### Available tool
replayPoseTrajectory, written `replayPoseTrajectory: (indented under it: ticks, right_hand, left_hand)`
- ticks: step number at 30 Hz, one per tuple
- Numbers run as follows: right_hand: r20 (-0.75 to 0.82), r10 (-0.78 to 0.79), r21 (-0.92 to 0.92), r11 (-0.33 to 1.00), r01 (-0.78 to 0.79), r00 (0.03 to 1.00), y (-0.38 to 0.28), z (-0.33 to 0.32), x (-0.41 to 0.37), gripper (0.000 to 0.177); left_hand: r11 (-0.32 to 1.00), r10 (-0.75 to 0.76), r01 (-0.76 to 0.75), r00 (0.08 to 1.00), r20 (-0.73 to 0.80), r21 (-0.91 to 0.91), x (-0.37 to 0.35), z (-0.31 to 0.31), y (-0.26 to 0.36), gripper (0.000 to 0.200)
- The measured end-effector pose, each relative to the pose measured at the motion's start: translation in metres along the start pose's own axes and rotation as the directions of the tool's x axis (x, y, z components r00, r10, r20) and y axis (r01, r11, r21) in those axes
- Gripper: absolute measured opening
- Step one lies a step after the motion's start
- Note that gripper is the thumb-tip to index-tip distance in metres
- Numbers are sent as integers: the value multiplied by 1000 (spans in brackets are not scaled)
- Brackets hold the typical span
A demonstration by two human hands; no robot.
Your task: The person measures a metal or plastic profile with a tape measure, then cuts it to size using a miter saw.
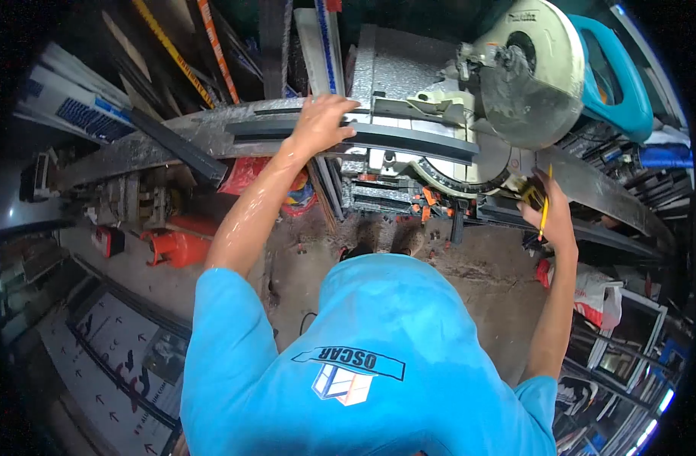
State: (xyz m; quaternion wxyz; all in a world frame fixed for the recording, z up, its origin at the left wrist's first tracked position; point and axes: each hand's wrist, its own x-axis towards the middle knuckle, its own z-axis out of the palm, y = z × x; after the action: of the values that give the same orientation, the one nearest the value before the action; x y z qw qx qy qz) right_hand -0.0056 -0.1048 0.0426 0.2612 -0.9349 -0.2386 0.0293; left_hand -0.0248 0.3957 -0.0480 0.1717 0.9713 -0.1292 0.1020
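Observation:
My left hand (323, 124) is closed over a dark grey metal profile (409, 140), thumb and fingers at its edges. The profile lies across the bed of a miter saw (536, 72) with a teal handle, its right end on the round saw table (469, 171). My right hand (549, 205) is to the right of the saw table, fingers closed round a yellow pencil (545, 217) and a black and yellow tape measure (532, 194). The saw's blade guard stands above and right of the profile's end.
A long metal bench (158, 129) runs left and right of the saw. Upright profiles and strips stand behind it. An orange gas cylinder (179, 248) lies at the left on the floor. Orange clamps (426, 204) hang below the saw; a plastic bag (591, 292) is at the right.

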Motion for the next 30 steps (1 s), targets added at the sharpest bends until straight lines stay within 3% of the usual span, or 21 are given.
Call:
replayPoseTrajectory:
  ticks: [2, 4, 6, 8, 9, 14, 18, 20, 22, 24, 26, 29, 30]
  right_hand:
    - [1, -5, -36, 999, 5, 1000, -7, -2, -13, 70]
    - [3, -6, -68, 998, 6, 1000, -13, -3, -25, 69]
    - [20, 45, 30, 999, -45, 999, -18, -1, -37, 66]
    - [-4, 2, -13, 1000, -2, 1000, -21, 3, -49, 64]
    - [-8, 15, 8, 1000, -15, 1000, -27, 6, -53, 64]
    - [47, 70, 93, 993, -75, 996, -39, 15, -65, 65]
    - [39, 31, 79, 996, -35, 999, -41, 19, -70, 66]
    - [45, 37, 97, 994, -41, 998, -41, 20, -74, 66]
    - [46, 41, 113, 993, -46, 998, -41, 21, -77, 66]
    - [86, 81, 140, 986, -92, 993, -40, 22, -80, 66]
    - [121, 82, 131, 987, -98, 989, -37, 25, -83, 66]
    - [193, 93, 104, 988, -114, 977, -39, 28, -84, 64]
    - [205, 92, 103, 988, -114, 975, -39, 28, -84, 64]
  left_hand:
    - [975, -95, 133, 973, 209, -175, 10, 10, -12, 44]
    - [976, -142, 181, 952, 269, -125, 21, -7, -4, 41]
    - [971, -193, 227, 924, 331, -69, 20, -15, -6, 39]
    - [992, 31, 3, 961, 274, -124, 12, -12, -11, 37]
    - [994, 74, -54, 972, 224, -92, 6, -6, -13, 33]
    - [1000, 3, 2, 971, 238, -20, 3, -9, -20, 39]
    - [1000, -17, 20, 975, 224, -10, -2, -57, -23, 37]
    - [993, 8, 5, 995, 102, -120, -14, -85, -33, 37]
    - [967, -84, 91, 996, 37, -238, -31, -129, -29, 36]
    - [959, -173, 154, 983, -62, -236, -53, -168, -33, 38]
    - [909, -300, 209, 929, -218, -362, -83, -205, -53, 39]
    - [912, -410, 306, 724, -555, -274, -154, -263, -75, 48]
    - [750, -623, 588, 476, -620, -302, -160, -284, -47, 48]
